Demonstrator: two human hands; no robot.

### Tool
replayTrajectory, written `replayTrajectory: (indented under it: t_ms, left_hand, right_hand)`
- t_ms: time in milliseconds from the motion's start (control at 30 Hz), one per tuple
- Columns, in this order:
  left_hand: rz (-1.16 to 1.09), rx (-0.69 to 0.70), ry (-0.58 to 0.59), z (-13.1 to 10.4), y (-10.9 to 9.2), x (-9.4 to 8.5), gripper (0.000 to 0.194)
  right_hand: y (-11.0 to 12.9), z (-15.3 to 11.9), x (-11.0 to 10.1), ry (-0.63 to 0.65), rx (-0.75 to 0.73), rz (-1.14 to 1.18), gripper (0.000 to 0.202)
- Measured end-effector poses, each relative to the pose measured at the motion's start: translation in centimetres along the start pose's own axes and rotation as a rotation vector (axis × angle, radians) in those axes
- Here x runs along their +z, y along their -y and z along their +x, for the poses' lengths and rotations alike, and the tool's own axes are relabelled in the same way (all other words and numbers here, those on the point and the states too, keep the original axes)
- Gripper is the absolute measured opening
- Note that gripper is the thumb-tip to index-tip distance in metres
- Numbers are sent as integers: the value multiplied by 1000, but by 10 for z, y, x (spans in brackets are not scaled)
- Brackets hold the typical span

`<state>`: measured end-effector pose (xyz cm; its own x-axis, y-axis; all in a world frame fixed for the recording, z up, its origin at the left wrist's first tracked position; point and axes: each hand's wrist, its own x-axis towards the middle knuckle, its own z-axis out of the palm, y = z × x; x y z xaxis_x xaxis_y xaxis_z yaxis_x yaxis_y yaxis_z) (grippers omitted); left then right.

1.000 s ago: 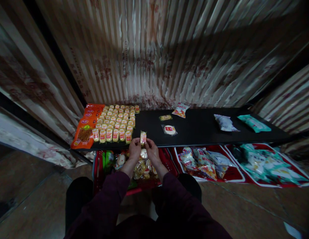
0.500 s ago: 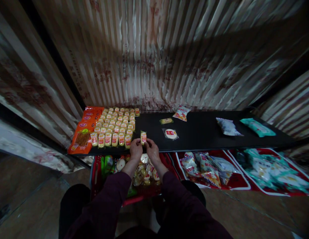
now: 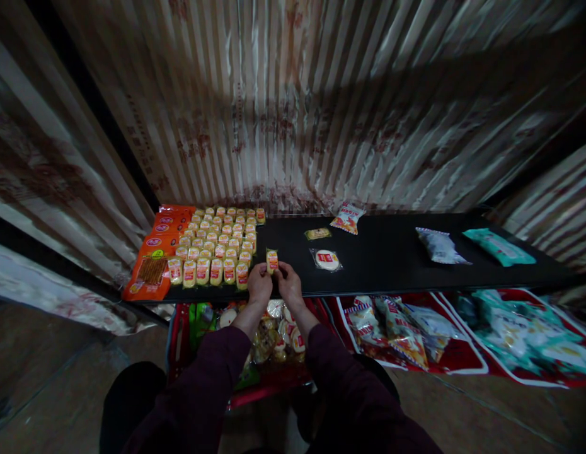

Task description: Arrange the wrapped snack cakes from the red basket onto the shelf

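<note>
Between my two hands, at the front edge of a black shelf [image 3: 293, 271], stands a small yellow wrapped cake [image 3: 272, 260] with a red and white label. My left hand [image 3: 259, 282] pinches its lower left side, and my right hand [image 3: 289, 282] grips its lower right side. Just left of my left hand, several rows of like wrapped cakes [image 3: 216, 271] stand packed close together. Beyond them at the far left lie overlapping orange snack packets [image 3: 154, 261].
Right of my hands lie a round white wrapped cake [image 3: 327, 260], a flat yellowish packet [image 3: 317, 233], a striped snack bag [image 3: 348, 217], a pale bag [image 3: 440, 246] and a teal packet [image 3: 498, 246]. Below the shelf are red baskets [image 3: 246, 398] holding packaged snacks. Corrugated sheeting [image 3: 274, 113] stands behind.
The view has shifted slightly, so the shelf appears a little lower. Both hands keep hold of the small cake, which stays right of the rows.
</note>
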<state>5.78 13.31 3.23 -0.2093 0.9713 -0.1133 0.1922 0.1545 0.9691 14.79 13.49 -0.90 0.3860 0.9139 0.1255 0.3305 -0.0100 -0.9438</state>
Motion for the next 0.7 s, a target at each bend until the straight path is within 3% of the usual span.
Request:
replayTrajectory:
  t_ms: [700]
  left_hand:
    - [114, -7, 18, 36, -9, 13, 24]
  right_hand:
    - [12, 35, 10, 22, 36, -116, 23]
